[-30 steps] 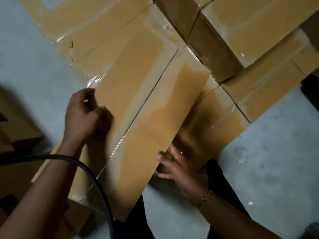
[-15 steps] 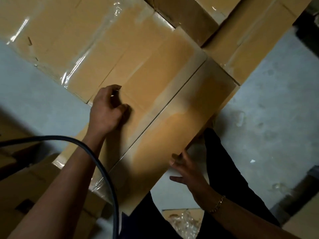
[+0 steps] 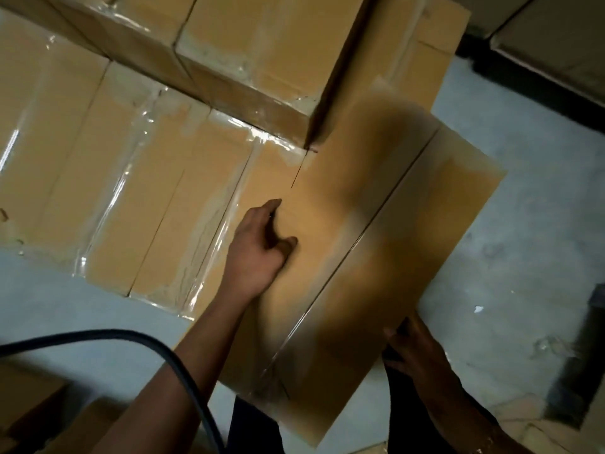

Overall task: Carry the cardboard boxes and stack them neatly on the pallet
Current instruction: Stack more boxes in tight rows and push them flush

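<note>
I hold a long taped cardboard box (image 3: 393,257) at a slant over the right end of the stack. My left hand (image 3: 262,247) grips its left long edge with curled fingers. My right hand (image 3: 412,348) holds its near right edge, fingers partly hidden under it. The box's far end lies beside the corner of an upper-layer box (image 3: 262,54). To the left, a lower layer of film-wrapped boxes (image 3: 147,191) lies side by side. The pallet itself is hidden beneath them.
A black cable (image 3: 163,355) loops across the lower left. Grey concrete floor (image 3: 530,250) runs along the right. More cardboard (image 3: 32,407) sits at the bottom left, dark boxes (image 3: 556,44) at the top right, and a dark object (image 3: 586,355) by the right edge.
The held box has swung rightward and forward up to the stack's corner. My right hand has slid to the box's near right edge. My left hand keeps its grip.
</note>
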`<state>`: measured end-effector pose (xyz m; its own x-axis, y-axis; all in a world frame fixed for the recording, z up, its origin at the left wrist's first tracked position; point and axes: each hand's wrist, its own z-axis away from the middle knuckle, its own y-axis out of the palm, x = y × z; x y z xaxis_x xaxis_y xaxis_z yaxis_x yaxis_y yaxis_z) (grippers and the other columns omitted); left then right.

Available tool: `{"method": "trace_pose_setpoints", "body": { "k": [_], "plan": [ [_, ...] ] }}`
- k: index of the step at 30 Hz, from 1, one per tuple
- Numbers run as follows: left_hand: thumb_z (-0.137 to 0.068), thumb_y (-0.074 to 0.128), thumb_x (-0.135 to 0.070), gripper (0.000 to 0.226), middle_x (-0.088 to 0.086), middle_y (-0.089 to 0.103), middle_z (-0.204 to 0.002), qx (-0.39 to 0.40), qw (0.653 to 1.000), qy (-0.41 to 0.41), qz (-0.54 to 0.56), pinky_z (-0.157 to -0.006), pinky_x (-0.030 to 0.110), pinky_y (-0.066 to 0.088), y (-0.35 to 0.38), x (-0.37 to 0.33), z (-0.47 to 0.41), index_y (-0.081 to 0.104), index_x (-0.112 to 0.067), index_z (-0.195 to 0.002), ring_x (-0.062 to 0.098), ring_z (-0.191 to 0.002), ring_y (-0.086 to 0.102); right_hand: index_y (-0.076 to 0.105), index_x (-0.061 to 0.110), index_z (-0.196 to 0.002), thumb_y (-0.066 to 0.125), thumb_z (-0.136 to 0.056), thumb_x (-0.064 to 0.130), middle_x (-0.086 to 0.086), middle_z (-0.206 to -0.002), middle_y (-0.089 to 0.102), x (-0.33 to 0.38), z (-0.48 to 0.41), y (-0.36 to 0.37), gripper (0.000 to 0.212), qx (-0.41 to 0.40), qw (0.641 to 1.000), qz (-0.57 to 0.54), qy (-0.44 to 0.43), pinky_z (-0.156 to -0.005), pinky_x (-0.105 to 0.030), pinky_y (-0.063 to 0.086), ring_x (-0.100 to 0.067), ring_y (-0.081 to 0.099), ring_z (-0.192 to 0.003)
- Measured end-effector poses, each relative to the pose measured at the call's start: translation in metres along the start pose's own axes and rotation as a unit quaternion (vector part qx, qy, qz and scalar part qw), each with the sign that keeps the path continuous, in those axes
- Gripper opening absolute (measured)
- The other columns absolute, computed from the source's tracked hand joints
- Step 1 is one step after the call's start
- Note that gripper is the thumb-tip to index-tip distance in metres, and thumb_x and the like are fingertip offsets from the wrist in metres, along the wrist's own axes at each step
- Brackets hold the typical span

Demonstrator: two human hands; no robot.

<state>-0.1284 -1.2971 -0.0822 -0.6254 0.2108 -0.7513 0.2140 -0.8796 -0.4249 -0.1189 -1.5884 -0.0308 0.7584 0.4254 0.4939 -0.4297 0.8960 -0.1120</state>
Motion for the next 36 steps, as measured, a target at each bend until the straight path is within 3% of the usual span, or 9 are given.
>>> {"method": "trace_pose_setpoints", "body": {
  "k": [4, 10, 13, 17, 19, 22, 26, 30, 36],
  "plan": [
    [-0.072, 0.071, -0.042, 0.084, -0.011, 0.053, -0.137, 0.024, 0.999, 0.0, 0.03, -0.111, 0.03, 0.041, 0.025, -0.041, -0.044, 0.049, -0.023, -0.151, 0.011, -0.128, 0.052, 0.046, 0.05, -0.145, 0.061, -0.097, 0.036, 0.025, -0.127, 0.067, 0.036, -0.037, -0.034, 0.053, -0.047, 0.997, 0.005, -0.056, -0.096, -0.037, 0.053, -0.004, 0.066, -0.114],
    [-0.071, 0.079, -0.042, 0.095, -0.004, 0.051, -0.151, 0.036, 0.998, 0.012, 0.042, -0.116, 0.042, 0.042, 0.053, -0.097, -0.116, 0.041, -0.026, -0.156, 0.015, -0.136, 0.051, 0.056, 0.048, -0.137, 0.059, -0.102, 0.032, 0.018, -0.121, 0.07, 0.103, -0.124, -0.083, 0.039, -0.133, 0.983, 0.034, -0.121, -0.099, -0.05, 0.053, -0.013, 0.064, -0.112],
    [-0.07, 0.082, -0.041, 0.105, -0.001, 0.042, -0.16, 0.041, 0.998, 0.037, 0.033, -0.121, 0.04, 0.037, 0.062, -0.122, -0.154, 0.033, -0.019, -0.16, 0.015, -0.143, 0.044, 0.062, 0.041, -0.131, 0.058, -0.1, 0.031, 0.005, -0.104, 0.071, 0.141, -0.167, -0.101, 0.033, -0.162, 0.972, 0.053, -0.162, -0.095, -0.053, 0.054, -0.018, 0.065, -0.094],
    [-0.083, 0.083, -0.028, 0.096, 0.0, 0.038, -0.163, 0.04, 0.998, 0.053, -0.005, -0.118, 0.026, 0.033, 0.068, -0.145, -0.193, 0.03, -0.014, -0.161, 0.012, -0.144, 0.041, 0.06, 0.04, -0.134, 0.058, -0.088, 0.045, 0.007, -0.127, 0.068, 0.18, -0.215, -0.117, 0.046, -0.178, 0.962, 0.089, -0.187, -0.099, -0.051, 0.054, -0.022, 0.065, -0.112],
    [-0.085, 0.081, -0.023, 0.087, 0.0, 0.045, -0.157, 0.047, 0.997, 0.057, -0.006, -0.105, 0.017, 0.036, 0.07, -0.15, -0.205, 0.035, -0.012, -0.158, 0.005, -0.128, 0.045, 0.06, 0.041, -0.132, 0.058, -0.081, 0.051, 0.011, -0.128, 0.067, 0.189, -0.232, -0.12, 0.052, -0.182, 0.958, 0.106, -0.193, -0.102, -0.051, 0.052, -0.02, 0.064, -0.116],
    [-0.086, 0.081, -0.021, 0.083, 0.002, 0.049, -0.153, 0.057, 0.996, 0.062, -0.025, -0.094, 0.012, 0.035, 0.072, -0.149, -0.217, 0.037, -0.012, -0.156, 0.004, -0.121, 0.045, 0.061, 0.046, -0.127, 0.059, -0.077, 0.053, 0.018, -0.123, 0.067, 0.192, -0.247, -0.118, 0.051, -0.168, 0.961, 0.1, -0.197, -0.102, -0.05, 0.052, -0.016, 0.064, -0.114],
    [-0.082, 0.086, -0.028, 0.1, 0.005, 0.036, -0.162, 0.084, 0.991, 0.069, -0.08, -0.12, 0.031, 0.033, 0.068, -0.135, -0.216, 0.028, -0.012, -0.161, 0.02, -0.146, 0.038, 0.056, 0.051, -0.128, 0.063, -0.082, 0.052, 0.024, -0.125, 0.062, 0.177, -0.249, -0.111, 0.046, -0.131, 0.967, 0.106, -0.189, -0.101, -0.051, 0.052, -0.016, 0.063, -0.114],
    [-0.08, 0.088, -0.022, 0.099, -0.002, 0.037, -0.157, 0.089, 0.986, 0.096, -0.102, -0.11, 0.014, 0.027, 0.058, -0.109, -0.201, 0.03, -0.008, -0.159, 0.01, -0.142, 0.037, 0.048, 0.047, -0.139, 0.066, -0.092, 0.042, 0.03, -0.124, 0.057, 0.16, -0.239, -0.107, 0.05, -0.122, 0.969, 0.101, -0.188, -0.105, -0.05, 0.05, -0.015, 0.062, -0.115],
    [-0.075, 0.091, -0.036, 0.107, -0.015, 0.046, -0.151, 0.13, 0.985, 0.074, -0.087, -0.111, 0.026, 0.041, 0.045, -0.049, -0.143, 0.026, -0.03, -0.16, 0.006, -0.136, 0.046, 0.029, 0.036, -0.156, 0.074, -0.091, 0.033, 0.008, -0.149, 0.049, 0.109, -0.203, -0.088, 0.08, -0.1, 0.974, 0.124, -0.158, -0.101, -0.039, 0.05, -0.017, 0.056, -0.123]
  ]
}}
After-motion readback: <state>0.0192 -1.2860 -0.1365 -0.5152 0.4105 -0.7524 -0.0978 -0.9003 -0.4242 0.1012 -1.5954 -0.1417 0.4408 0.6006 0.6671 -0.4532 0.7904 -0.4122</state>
